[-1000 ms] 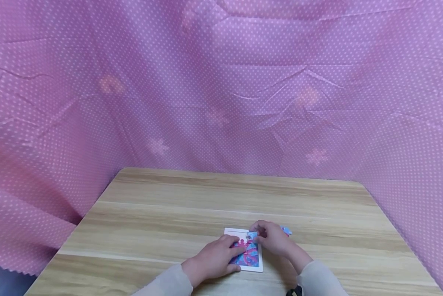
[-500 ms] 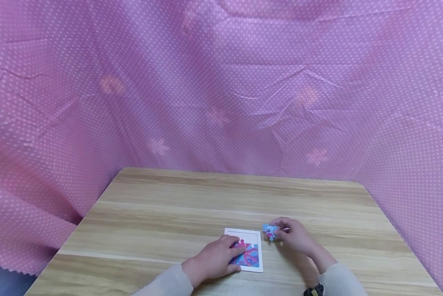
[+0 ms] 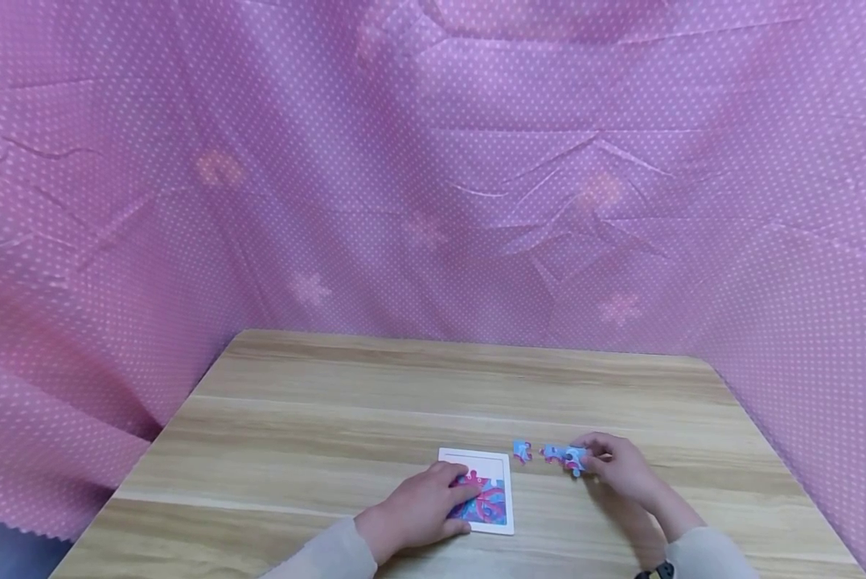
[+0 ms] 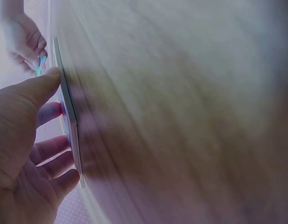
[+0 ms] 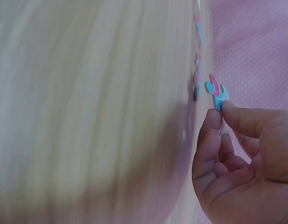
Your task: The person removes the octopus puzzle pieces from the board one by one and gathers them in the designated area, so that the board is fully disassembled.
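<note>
Left hand (image 3: 421,503): spread on board (image 3: 485,463)
Right hand (image 3: 622,468): pinching puzzle piece (image 3: 576,458) at board's two o'clock
Piece: likely unloading; needs release

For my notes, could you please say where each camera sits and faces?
Head: on head, facing forward, down at jigsaw tray; left hand and right hand show.
Left wrist: on that wrist, facing tray's edge; both hands show.
Right wrist: on that wrist, facing pinched jigsaw piece; right hand shows.
Wrist views share right hand, tabletop.

Pale wood-grain table (image 3: 346,402), white-framed puzzle board (image 3: 486,464) lying flat, loose puzzle pieces (image 3: 522,450) to its right
</note>
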`<action>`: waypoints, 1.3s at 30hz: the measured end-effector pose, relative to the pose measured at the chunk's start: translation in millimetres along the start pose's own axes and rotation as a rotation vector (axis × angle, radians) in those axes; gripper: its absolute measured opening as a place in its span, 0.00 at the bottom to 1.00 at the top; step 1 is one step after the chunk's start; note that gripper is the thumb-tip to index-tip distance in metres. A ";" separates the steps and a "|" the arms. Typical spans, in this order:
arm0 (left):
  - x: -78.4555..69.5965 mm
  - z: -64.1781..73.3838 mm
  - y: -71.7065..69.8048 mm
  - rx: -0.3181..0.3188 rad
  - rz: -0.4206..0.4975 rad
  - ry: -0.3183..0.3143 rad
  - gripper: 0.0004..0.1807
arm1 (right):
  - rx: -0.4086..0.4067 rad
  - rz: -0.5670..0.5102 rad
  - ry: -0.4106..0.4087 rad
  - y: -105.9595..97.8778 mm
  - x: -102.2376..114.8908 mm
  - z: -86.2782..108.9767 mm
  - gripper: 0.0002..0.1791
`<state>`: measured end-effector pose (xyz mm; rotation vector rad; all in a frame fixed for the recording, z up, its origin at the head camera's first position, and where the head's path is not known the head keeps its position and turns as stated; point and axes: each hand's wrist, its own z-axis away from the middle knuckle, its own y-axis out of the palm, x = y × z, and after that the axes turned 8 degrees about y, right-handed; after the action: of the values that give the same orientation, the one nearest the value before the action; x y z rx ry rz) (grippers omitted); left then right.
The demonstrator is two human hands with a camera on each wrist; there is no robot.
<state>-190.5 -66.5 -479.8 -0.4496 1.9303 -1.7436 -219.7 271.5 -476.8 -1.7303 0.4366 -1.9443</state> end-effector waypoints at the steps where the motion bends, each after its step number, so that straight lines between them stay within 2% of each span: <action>1: -0.6 0.6 -0.4 -0.001 0.000 0.000 0.30 | -0.001 0.002 0.008 -1.6 -1.1 1.1 0.12; 8: -2.5 2.9 2.6 -0.026 -0.003 0.012 0.29 | -0.028 0.026 0.076 -8.7 -5.2 8.5 0.12; 16: -5.8 5.7 6.3 -0.017 -0.003 0.008 0.30 | -0.125 0.229 0.072 -11.8 -3.3 13.9 0.11; 20: -8.7 7.5 4.5 -0.020 -0.002 0.007 0.30 | -0.161 0.280 0.081 -10.7 -2.4 15.7 0.09; 28: -14.1 11.2 -0.7 -0.019 0.011 -0.002 0.29 | -0.205 0.313 0.090 -5.6 -1.5 20.0 0.06; 33: -16.3 12.5 -0.3 -0.011 0.042 -0.014 0.29 | -0.220 0.319 0.121 -3.7 0.9 23.6 0.06; 39: -17.6 15.8 1.9 -0.032 0.058 -0.008 0.28 | -0.228 0.304 0.131 0.7 8.6 30.5 0.09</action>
<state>-167.0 -69.6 -480.1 -0.4074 1.9482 -1.6742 -190.1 268.8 -465.8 -1.5635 0.9434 -1.8464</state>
